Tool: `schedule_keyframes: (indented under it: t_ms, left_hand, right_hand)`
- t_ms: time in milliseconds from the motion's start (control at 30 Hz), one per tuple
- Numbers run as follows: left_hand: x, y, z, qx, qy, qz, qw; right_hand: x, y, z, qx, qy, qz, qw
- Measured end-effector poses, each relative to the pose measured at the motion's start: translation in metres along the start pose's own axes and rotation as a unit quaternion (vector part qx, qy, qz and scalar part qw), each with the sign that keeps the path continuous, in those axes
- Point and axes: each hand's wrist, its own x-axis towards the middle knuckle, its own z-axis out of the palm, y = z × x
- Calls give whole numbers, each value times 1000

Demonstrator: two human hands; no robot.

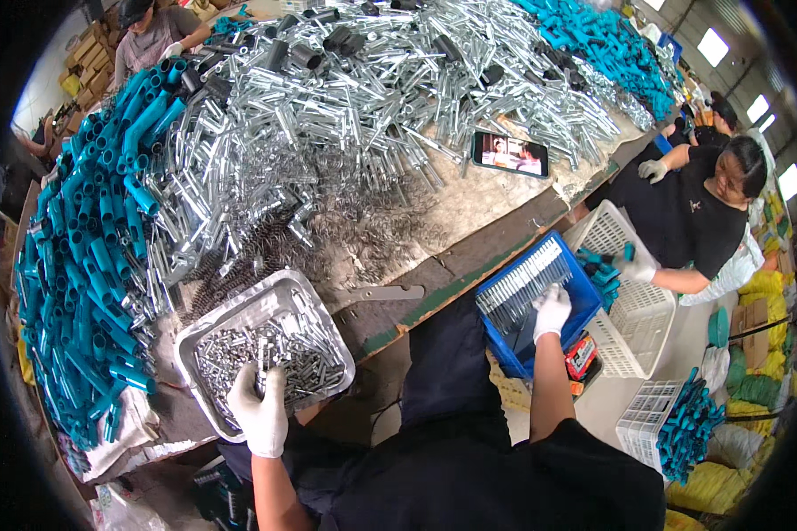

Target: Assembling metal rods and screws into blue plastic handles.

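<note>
Along the near edge of the tabletop, the person's left hand is reaching into a metal tray full of small silver sleeves, its gloved fingers pinching one upright piece above the heap. Off the right end of the tabletop, the right hand is resting on a row of metal rods lying in a blue crate; those fingers are curled down onto the rods, though whether they are gripping one I cannot tell. Dark springs are lying just behind the tray. Silver tubes are covering most of the worn, scuffed surface, teal plastic tubes are piling along the left edge and at the far right corner, and a phone is lying lit among them. Beside the crate a white basket is standing on the pale floor, where another seated person is working. Windows are glowing at the room's right.
</note>
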Motion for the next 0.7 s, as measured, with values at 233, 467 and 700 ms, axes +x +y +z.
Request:
schedule_keyframes:
  t_ms: [233, 467, 700]
  left_hand:
    - [-17, 73, 6, -193, -153, -95, 965]
    - [-29, 68, 16, -109, -150, -43, 982]
    - [-38, 60, -4, -66, -86, 6, 994]
  right_hand:
    - [-147, -192, 75, 213, -340, 10, 916]
    - [-279, -182, 137, 79, -651, 123, 745]
    - [-295, -172, 144, 14, -674, 78, 735]
